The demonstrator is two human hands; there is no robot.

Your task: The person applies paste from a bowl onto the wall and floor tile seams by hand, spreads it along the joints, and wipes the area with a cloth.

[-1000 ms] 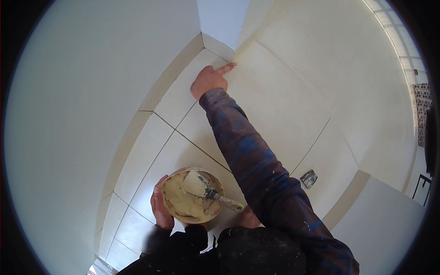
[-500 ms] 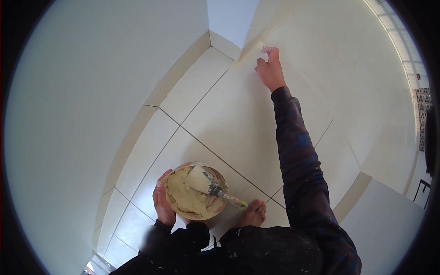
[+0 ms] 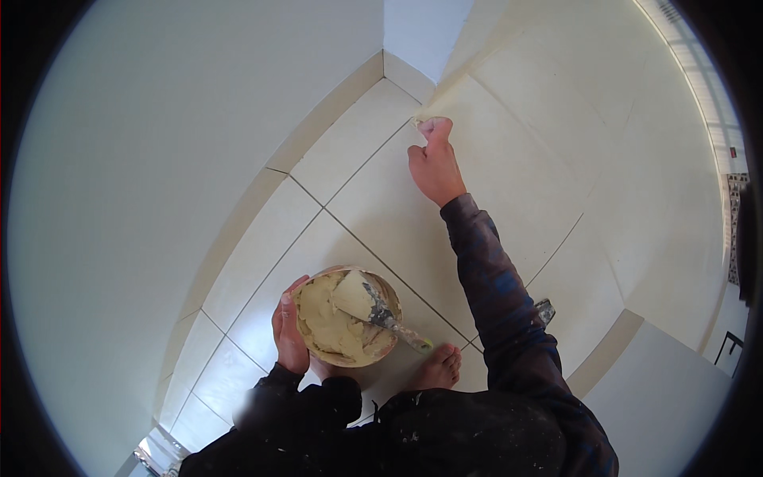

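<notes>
My left hand (image 3: 291, 332) grips the left side of a round bucket (image 3: 396, 298) between me and the tiles. Cream-coloured filler (image 3: 322, 314) partly fills it. A putty knife (image 3: 383, 318) smeared with filler rests in the bucket, its handle sticking out over the right rim. My right arm stretches forward, and the right hand (image 3: 435, 167) is low over the floor by the skirting corner. Its fingers are curled in, with a cream smear (image 3: 419, 118) at the tips. Whether they pinch anything is hidden.
Pale floor tiles (image 3: 381, 199) with dark joints spread ahead. A tiled skirting (image 3: 254, 199) runs along the wall on the left to a projecting corner (image 3: 409, 48). My bare foot (image 3: 441, 370) is beside the bucket. A small dark object (image 3: 544, 311) lies right of my forearm; a low wall end (image 3: 636, 358) stands at right.
My right hand has drawn back toward me and left, to the near side of the skirting corner. The small dark object beside my forearm has come into view. My left hand still holds the bucket.
</notes>
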